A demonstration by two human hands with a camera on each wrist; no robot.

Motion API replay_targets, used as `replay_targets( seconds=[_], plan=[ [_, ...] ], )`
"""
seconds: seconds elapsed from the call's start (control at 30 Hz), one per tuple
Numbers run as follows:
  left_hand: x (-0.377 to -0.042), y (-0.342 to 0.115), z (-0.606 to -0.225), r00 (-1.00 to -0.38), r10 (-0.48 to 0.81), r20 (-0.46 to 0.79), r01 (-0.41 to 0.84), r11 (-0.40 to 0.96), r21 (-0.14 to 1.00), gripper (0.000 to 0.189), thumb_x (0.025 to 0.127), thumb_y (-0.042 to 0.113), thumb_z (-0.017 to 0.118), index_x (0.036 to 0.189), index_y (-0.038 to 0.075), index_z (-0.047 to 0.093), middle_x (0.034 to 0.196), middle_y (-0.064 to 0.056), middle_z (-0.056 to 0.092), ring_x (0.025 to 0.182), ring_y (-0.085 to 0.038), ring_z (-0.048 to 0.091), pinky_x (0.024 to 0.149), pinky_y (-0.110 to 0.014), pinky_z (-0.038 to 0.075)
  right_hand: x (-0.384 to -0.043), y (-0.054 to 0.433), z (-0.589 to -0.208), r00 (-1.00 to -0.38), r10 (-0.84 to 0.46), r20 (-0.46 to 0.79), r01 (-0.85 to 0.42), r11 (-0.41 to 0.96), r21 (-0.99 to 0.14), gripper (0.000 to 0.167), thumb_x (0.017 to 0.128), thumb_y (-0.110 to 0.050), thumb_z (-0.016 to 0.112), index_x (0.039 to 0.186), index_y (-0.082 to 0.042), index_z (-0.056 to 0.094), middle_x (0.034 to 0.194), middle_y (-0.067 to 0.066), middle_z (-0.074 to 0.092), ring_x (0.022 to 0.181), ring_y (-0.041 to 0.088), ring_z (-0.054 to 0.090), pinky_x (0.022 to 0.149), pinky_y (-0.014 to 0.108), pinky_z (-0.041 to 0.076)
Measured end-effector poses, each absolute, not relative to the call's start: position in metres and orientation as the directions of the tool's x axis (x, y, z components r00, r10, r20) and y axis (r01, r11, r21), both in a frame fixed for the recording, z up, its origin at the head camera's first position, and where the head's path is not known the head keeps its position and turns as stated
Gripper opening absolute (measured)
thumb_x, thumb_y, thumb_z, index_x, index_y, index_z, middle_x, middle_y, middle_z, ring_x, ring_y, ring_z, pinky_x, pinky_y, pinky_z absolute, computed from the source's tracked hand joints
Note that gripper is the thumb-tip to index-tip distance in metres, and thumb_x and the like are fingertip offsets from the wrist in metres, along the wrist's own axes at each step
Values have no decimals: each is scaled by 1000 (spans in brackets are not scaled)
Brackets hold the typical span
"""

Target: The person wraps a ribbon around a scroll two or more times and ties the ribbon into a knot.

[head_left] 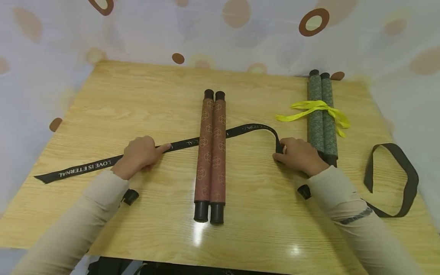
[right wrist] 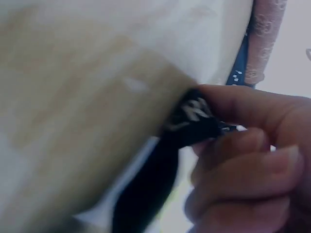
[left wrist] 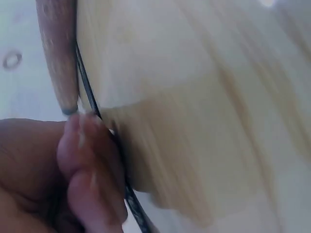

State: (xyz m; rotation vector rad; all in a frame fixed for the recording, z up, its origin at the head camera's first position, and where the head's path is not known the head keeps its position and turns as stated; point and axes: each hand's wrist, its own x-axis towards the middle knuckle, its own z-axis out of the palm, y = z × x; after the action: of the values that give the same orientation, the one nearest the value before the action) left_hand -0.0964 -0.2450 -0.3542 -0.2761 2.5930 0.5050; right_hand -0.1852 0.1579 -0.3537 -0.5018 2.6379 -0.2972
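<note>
Left of the paired red-brown rolls (head_left: 218,152), under which the black ribbon (head_left: 185,144) runs, we see the left hand (head_left: 141,154) touching it, grip unclear to us; right of them, the right hand (head_left: 300,154) pinches it.

In the head view the light is bright and even; two spots of glare shine on the table (head_left: 254,183), on the near side of the fingers (head_left: 164,148). Soft shadows lie under the sleeves (head_left: 77,221). The left wrist view is hazy, and the left fingers (left wrist: 80,158) are blurred. In the right one, the ribbon (right wrist: 146,187) beside the right fingers (right wrist: 248,174) is out of focus.
</note>
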Motion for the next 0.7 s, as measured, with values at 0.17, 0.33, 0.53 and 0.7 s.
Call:
replay_targets(
  seconds=[0.17,0.33,0.53,0.7],
  plan=[
    [-95,-269,-356,-865,-22,-501,-328,781,532,51,106,37,47,73,4,66,58,2,64,51,-9,62,52,-26,54,-184,160,-345,-824,-397,-404,-312,913,-262,32,92,-22,65,112,4,68,99,21,70,78,31,64,64,42,51],
    [-91,-299,-356,-892,-83,-444,-368,703,608,43,107,29,46,96,-6,69,70,3,72,61,-6,66,58,-29,59,-183,162,-344,-832,-373,-410,-292,924,-248,17,92,-19,65,84,-5,72,72,9,66,60,21,57,52,31,41],
    [-89,-329,-336,-944,-193,-268,-328,640,695,51,106,38,44,116,-8,64,79,8,72,67,-2,68,61,-27,60,-180,164,-335,-854,-315,-415,-266,948,-172,23,96,-18,61,81,-3,71,64,7,62,54,20,54,47,31,39],
    [-96,-335,-306,-947,-316,-62,-247,589,770,54,104,43,47,121,-5,62,68,30,61,63,8,64,56,-21,57,-175,159,-320,-819,-302,-488,-241,953,-186,28,102,-16,49,85,-2,66,55,5,55,46,17,50,44,29,38]
  ],
)
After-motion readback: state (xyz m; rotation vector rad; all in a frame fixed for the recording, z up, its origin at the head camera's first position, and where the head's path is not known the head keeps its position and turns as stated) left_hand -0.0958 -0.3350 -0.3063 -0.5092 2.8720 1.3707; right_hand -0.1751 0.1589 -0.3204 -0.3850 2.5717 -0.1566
